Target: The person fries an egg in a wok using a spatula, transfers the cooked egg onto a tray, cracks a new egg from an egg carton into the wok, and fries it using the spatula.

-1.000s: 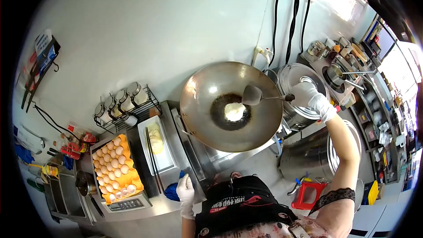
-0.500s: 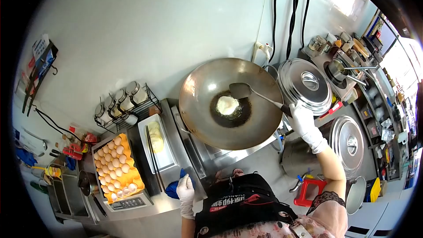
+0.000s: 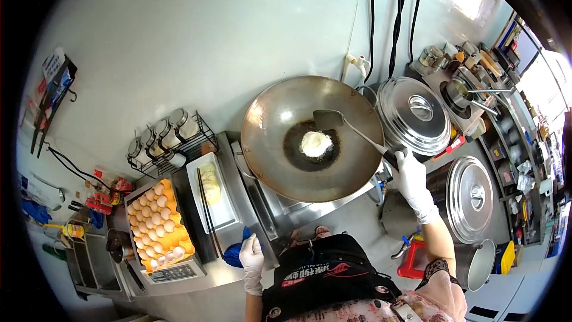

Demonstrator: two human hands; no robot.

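A white fried egg lies in the dark, oily middle of a large wok. My right hand, in a white glove, is wrapped round the dark handle of a spatula. The spatula's blade rests in the wok just above the egg, apart from it or barely at its edge. My left hand, also gloved, is closed at the counter's front edge, its fingers pinched on a blue cloth. Beside that hand, black chopsticks lie across a white tray holding pale yellow food.
Left on the counter sit an orange carton of eggs and a wire rack with jars. A lidded pot stands close right of the wok; another lidded pot and a red stool are nearer me.
The egg has slid a little to the right in the wok. The spatula and my right hand have shifted slightly, the hand lower. My left hand stays in place.
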